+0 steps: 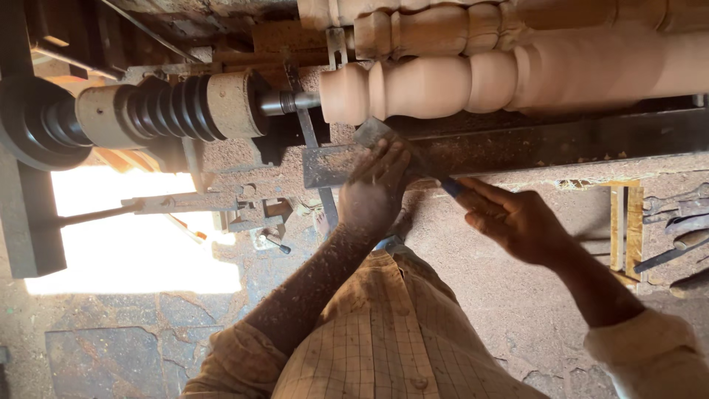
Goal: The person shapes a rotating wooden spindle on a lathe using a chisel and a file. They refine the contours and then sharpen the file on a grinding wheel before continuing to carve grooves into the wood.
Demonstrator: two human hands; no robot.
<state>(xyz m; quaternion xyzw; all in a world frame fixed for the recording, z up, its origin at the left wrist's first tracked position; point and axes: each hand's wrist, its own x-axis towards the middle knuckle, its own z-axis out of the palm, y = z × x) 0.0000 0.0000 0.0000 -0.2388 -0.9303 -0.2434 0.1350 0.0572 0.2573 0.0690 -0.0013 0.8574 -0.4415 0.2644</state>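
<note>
A turned wooden spindle [458, 81] with rounded beads is mounted on a lathe, its left end on the metal centre [289, 102]. A flat chisel [373, 133] points at the spindle's lower left end. My left hand [375, 191] presses down on the chisel blade where it crosses the tool rest [325, 164]. My right hand [513, 222] grips the chisel's blue-collared handle end further right. Sawdust covers my left forearm.
A stepped black pulley [166, 109] and headstock sit at left. A second turned spindle [458, 28] lies behind the first. The dusty lathe bed [561, 140] runs rightwards. Wrenches and metal tools [676, 214] lie at far right beside a wooden frame [626, 225].
</note>
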